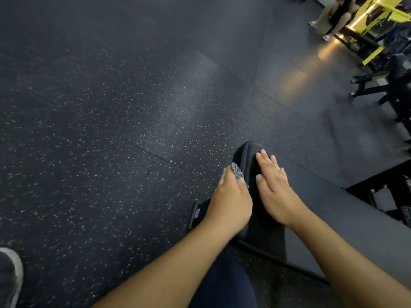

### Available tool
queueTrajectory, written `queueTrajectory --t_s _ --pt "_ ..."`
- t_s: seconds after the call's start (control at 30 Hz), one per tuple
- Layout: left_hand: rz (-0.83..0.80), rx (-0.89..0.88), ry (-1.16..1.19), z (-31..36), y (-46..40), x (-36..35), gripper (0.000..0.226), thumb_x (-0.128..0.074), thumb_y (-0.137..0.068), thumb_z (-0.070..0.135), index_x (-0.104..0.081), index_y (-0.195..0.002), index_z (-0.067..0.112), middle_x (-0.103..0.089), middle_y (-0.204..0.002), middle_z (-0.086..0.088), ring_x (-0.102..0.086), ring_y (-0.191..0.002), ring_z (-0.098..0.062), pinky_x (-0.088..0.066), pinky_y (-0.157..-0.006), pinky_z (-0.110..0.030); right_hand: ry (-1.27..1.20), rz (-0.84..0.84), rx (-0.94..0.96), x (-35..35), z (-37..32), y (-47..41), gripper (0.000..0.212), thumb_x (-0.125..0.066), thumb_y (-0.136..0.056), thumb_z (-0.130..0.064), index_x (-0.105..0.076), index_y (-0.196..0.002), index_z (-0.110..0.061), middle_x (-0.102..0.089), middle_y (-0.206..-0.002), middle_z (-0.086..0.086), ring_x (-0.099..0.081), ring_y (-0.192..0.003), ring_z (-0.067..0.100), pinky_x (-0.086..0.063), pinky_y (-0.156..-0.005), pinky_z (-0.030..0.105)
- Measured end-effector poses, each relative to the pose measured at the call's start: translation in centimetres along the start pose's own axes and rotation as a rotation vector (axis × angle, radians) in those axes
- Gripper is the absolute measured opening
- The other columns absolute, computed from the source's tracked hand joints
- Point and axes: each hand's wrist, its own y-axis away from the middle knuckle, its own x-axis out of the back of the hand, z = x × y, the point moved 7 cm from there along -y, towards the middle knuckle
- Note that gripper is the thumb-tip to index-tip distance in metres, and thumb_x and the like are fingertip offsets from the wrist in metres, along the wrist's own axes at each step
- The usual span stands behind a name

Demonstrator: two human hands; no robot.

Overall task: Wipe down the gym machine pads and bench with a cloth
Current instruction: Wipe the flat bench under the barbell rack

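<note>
At the lower centre-right, the black bench [329, 210] runs diagonally out to the right edge, its rounded end nearest the hands. Cloth [238, 172] is a grey patterned piece, mostly hidden under the left hand [231, 203], which grips it against the bench's left side edge near the seam; only a strip shows past the fingers. Left hand is blurred, so probably mid-stroke along that edge. Right hand [274, 187] lies flat on the top of the pad, fingers straight and spread, holding nothing, apparently bracing.

Step in hand, my read: wiping the side edge and end of the bench.

To do it well:
- keep the cloth flat under the palm, not bunched
- run the seam line fully, grime collects there
- wrap round the rounded end, then overlap passes across the top
- shift the bracing hand off each patch before wiping it

Outward: speckled dark rubber floor [111, 130], a grey shoe [10, 274] lower left, black and yellow machine frames [378, 52] upper right with another person [335, 14] standing by them.
</note>
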Motion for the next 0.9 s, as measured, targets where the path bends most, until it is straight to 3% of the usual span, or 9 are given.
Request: queueTrajectory --t_s 0.1,0.2,0.37,0.63,0.9 --pt "-0.019 -0.025 -0.027 2.0 -5.3 -0.5 0.053 -0.03 -0.11 0.025 -0.023 -0.16 0.009 -0.028 -0.166 -0.013 -0.029 -0.151 -0.029 -0.025 -0.122 -0.04 -0.006 0.01 0.001 0.0 0.2 0.0 0.058 -0.027 -0.11 -0.02 -0.006 -0.163 -0.032 0.006 -0.167 -0.022 0.016 -0.152 -0.002 0.009 -0.127 0.034" --pt "-0.056 -0.002 -0.021 3.1 -8.9 -0.2 0.05 -0.03 -0.111 0.026 -0.03 -0.157 0.008 -0.036 -0.161 -0.016 -0.034 -0.148 -0.031 -0.026 -0.119 -0.038 0.003 0.012 0.007 0.0 0.2 0.0 0.058 -0.027 -0.11 -0.02 -0.007 -0.163 -0.033 0.005 -0.167 -0.022 0.016 -0.152 -0.003 0.009 -0.127 0.034" --pt "-0.07 0.024 -0.047 1.7 -5.5 0.0 0.041 -0.029 -0.11 0.03 -0.046 -0.139 0.008 -0.054 -0.143 -0.016 -0.051 -0.13 -0.034 -0.039 -0.105 -0.04 0.003 0.011 0.014 0.0 0.4 0.2 0.058 -0.027 -0.11 -0.021 -0.006 -0.163 -0.033 0.006 -0.167 -0.023 0.017 -0.151 -0.005 0.009 -0.127 0.034" --pt "-0.027 0.023 0.001 -1.5 3.8 0.6 0.055 -0.029 -0.109 0.038 -0.022 -0.162 0.026 -0.035 -0.162 0.006 -0.036 -0.146 -0.01 -0.028 -0.12 -0.026 -0.009 -0.005 0.026 0.0 0.0 0.0 0.058 -0.027 -0.11 -0.022 -0.005 -0.162 -0.034 0.009 -0.166 -0.026 0.02 -0.15 -0.005 0.009 -0.127 0.035" --pt "-0.007 0.037 -0.064 2.2 -8.2 -0.3 0.046 -0.03 -0.11 0.031 -0.042 -0.147 0.006 -0.046 -0.154 -0.015 -0.042 -0.141 -0.032 -0.033 -0.116 -0.043 0.008 0.003 0.033 -0.1 0.1 -0.1 0.059 -0.027 -0.11 -0.022 -0.003 -0.162 -0.034 0.01 -0.165 -0.027 0.022 -0.149 -0.007 0.012 -0.126 0.031"
